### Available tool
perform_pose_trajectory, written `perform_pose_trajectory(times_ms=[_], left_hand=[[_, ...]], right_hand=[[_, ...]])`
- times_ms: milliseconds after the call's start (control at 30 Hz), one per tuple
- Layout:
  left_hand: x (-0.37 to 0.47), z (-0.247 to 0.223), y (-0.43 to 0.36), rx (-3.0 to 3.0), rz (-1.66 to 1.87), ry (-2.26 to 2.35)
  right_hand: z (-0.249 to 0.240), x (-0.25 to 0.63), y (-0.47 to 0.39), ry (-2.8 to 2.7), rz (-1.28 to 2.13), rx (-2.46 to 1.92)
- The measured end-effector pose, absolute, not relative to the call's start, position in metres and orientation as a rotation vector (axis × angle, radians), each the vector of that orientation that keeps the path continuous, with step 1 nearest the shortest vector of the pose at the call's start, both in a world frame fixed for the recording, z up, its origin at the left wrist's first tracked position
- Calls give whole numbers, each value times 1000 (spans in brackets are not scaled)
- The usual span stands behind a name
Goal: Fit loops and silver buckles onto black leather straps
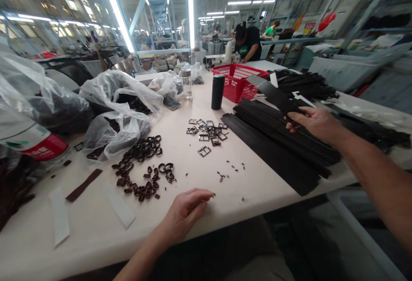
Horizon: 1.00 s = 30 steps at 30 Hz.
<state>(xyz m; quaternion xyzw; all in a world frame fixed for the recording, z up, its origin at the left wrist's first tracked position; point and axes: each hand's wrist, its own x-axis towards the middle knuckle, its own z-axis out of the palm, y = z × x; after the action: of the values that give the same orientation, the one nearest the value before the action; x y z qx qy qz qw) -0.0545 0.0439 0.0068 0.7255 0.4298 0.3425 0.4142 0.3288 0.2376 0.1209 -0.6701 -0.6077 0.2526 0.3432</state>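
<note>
My left hand point(188, 209) rests at the table's front edge, fingers together and bent; whether something small is in them cannot be made out. My right hand point(310, 122) is closed on a black strip point(273, 94), raised over a stack of black strips point(257, 143) on the right. Metal buckles point(204, 151) are piled at the middle, with small dark pins point(222, 176) scattered in front of them. Brown loops point(144, 193) and black loops point(141, 150) lie left of my left hand.
A black cylinder point(217, 93), a glass bottle point(186, 85) and a red basket point(231, 85) stand farther back. Plastic bags point(119, 92) and a white-and-red bucket point(35, 143) fill the left. A person point(247, 44) bends over a machine beyond the table.
</note>
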Motion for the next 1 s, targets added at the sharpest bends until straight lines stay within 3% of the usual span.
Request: perform_pose_trajectory(times_ms=[167,333,600,800,1000], left_hand=[[-55,6,45,1734,896,1095],[-56,5,44,1775,880,1078],[-56,2,43,1918,937,1123],[-55,0,43,1993,924,1118],[-53,2,40,1958,850,1123]], right_hand=[[121,357,263,-1570,247,-2094],[91,318,252,-1836,-186,-2032],[16,242,241,-2249,-329,-1995],[17,237,235,-2226,-343,-1981],[29,234,219,-2086,-135,-1906]])
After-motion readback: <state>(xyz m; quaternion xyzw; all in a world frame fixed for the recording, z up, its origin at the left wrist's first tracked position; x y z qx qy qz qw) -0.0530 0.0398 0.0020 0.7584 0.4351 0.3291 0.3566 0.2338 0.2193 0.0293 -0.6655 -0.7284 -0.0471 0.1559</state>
